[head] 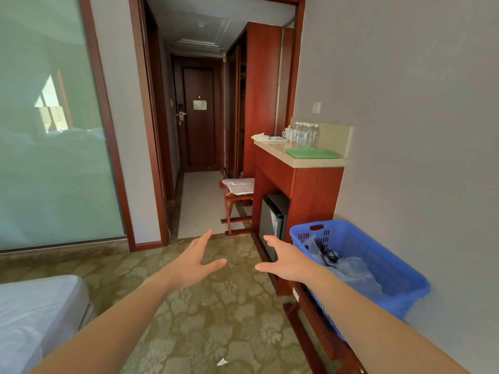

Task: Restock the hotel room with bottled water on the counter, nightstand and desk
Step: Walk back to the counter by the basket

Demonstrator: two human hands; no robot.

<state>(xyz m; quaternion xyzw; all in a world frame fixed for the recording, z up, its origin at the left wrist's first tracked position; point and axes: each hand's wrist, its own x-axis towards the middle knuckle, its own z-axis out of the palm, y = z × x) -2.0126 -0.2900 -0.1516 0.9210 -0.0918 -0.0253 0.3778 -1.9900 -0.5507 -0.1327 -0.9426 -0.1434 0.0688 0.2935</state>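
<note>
Several clear water bottles (305,134) with white caps stand upright at the back of the wooden counter (275,151), against the wall. A green tray (312,153) lies flat in front of them. My left hand (193,261) and my right hand (283,261) reach forward over the carpet, fingers straight and spread, holding nothing. Both hands are well short of the counter. A blue plastic basket (378,247) sits on a low wooden bench just right of my right hand, with crumpled clear plastic wrap (353,271) inside.
A mini fridge (272,222) sits under the counter. A wooden luggage rack (236,201) stands at the hallway entrance. The hallway runs to a dark door (199,117). A white bed corner (35,317) is at lower left, a frosted glass wall (48,130) at left.
</note>
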